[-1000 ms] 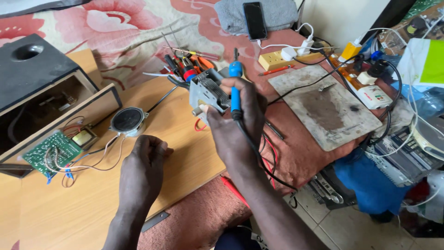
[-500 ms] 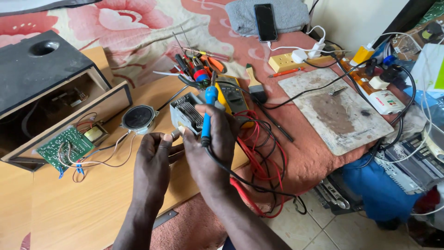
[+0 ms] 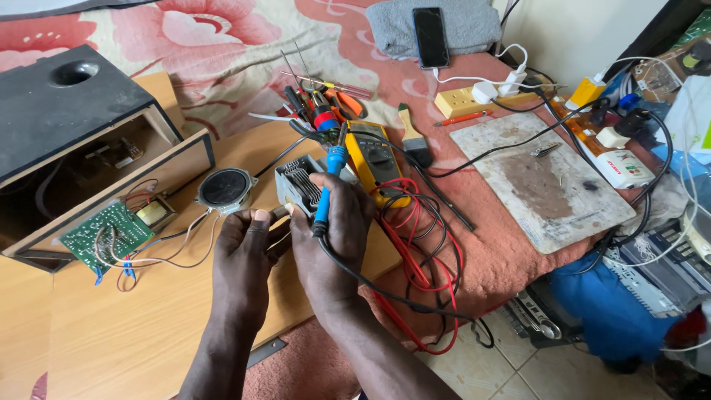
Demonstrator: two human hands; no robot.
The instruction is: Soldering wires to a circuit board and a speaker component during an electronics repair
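Wooden board (image 3: 111, 333), right hand (image 3: 333, 230) clenched around blue-handled soldering iron (image 3: 328, 185), left hand (image 3: 244, 252) pinching ribbed grey metal transformer (image 3: 296, 185)

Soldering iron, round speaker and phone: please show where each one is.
soldering iron (image 3: 324, 201), head view, on its blue handle.
round speaker (image 3: 224, 187), head view, on its dark cone.
phone (image 3: 430, 35), head view, on its black screen.

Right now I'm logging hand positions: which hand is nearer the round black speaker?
The left hand: it sits just right of and below the speaker. The right hand is farther right, holding the blue-handled soldering iron.
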